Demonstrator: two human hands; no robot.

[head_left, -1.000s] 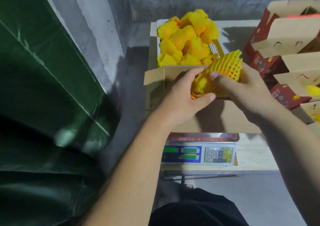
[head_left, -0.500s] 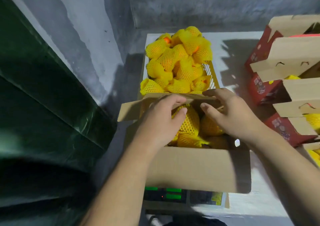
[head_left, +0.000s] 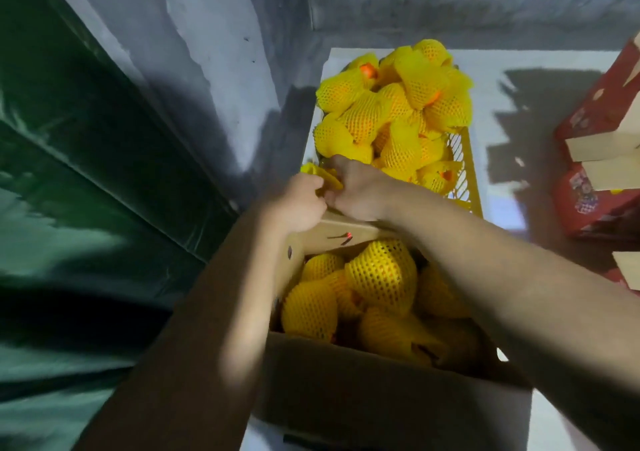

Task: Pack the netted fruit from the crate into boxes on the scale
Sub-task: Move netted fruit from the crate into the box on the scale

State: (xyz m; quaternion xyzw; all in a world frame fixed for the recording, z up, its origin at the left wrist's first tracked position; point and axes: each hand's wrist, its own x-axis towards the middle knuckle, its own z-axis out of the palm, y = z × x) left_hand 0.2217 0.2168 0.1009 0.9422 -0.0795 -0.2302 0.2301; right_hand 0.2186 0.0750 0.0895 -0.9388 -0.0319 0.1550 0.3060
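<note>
Head view, red boxes printed, writing unreadable

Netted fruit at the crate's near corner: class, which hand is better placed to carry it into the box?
Left, probably. The left hand already grips the netted fruit and sits nearer the box; the right hand grips it from the crate side.

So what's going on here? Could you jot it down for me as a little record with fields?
activity: packing netted fruit into a cardboard box
crate: yellow crate, heaped with fruit in yellow nets
box: open cardboard box, netted fruit already inside
left hand: at the crate's near corner, fingers curled on a yellow net
right hand: beside it, gripping the same net
nearby: red cartons to the right, green sheet to the left
</note>
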